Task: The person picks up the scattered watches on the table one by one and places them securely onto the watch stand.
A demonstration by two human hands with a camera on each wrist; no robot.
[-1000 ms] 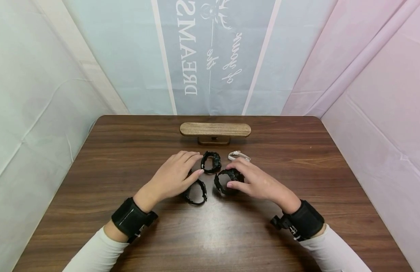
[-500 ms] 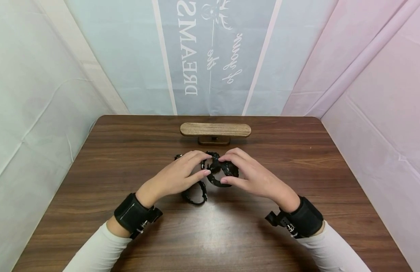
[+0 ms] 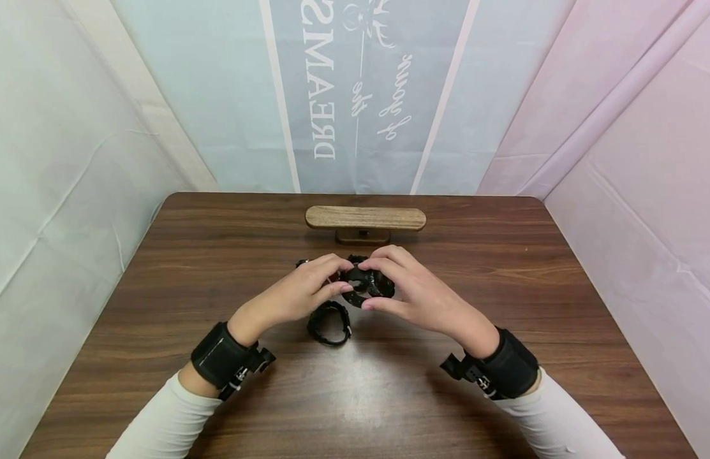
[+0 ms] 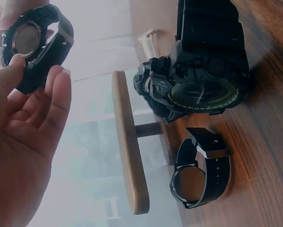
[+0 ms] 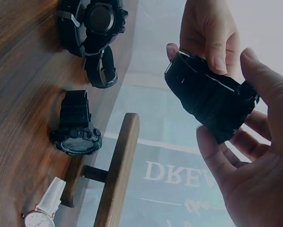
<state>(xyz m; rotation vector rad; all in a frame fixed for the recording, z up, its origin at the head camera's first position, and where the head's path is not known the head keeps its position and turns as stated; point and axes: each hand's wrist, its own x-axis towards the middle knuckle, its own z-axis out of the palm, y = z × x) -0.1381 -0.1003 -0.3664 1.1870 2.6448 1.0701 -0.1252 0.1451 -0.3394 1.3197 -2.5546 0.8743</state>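
Observation:
Both hands hold one black wristwatch (image 3: 380,285) with a looped strap, raised off the table. My right hand (image 3: 420,293) grips its dial side between thumb and fingers. My left hand (image 3: 297,290) pinches the strap side with thumb and fingertips, as the left wrist view shows on the watch (image 4: 49,52). Just in front of the left hand a chunky black watch (image 3: 330,344) stands on the table. Another black watch (image 5: 77,125) lies behind the held one, mostly covered in the head view. A slim black watch (image 4: 205,170) is left of the left hand, largely hidden from the head.
A wooden T-shaped display stand (image 3: 366,218) stands behind the watches. A white-strapped watch (image 5: 44,210) lies near it, hidden by the right hand in the head view. The brown wooden table (image 3: 228,229) is bordered by light cloth walls.
My right hand has lifted the black watch from the table and carried it left. My left hand has moved slightly right and taken hold of its strap side.

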